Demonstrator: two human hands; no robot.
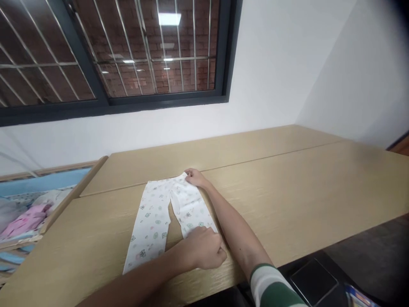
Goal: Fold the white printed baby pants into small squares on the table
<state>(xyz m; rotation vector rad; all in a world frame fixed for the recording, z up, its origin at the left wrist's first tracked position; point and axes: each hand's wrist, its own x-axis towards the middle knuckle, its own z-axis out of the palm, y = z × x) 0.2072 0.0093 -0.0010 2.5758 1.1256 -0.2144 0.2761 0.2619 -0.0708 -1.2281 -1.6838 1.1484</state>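
Observation:
A small pair of white printed pants (150,226) lies spread flat on the wooden tabletop (275,187), waistband toward the wall and legs toward me. My left hand (206,247) reaches across from the lower left and is closed at the hem end of the right-hand leg; its fingers hide the hem. At the right corner of the waistband, my right hand (195,177) pinches the cloth between thumb and fingers. The left-hand leg lies under my left forearm at its lower end.
To the left stands a wooden crib (76,192) with blue lining and pink cloth (27,219) inside. A white wall and a dark-framed barred window (166,99) rise behind the table. A dark flat object (315,281) sits below the table's front edge.

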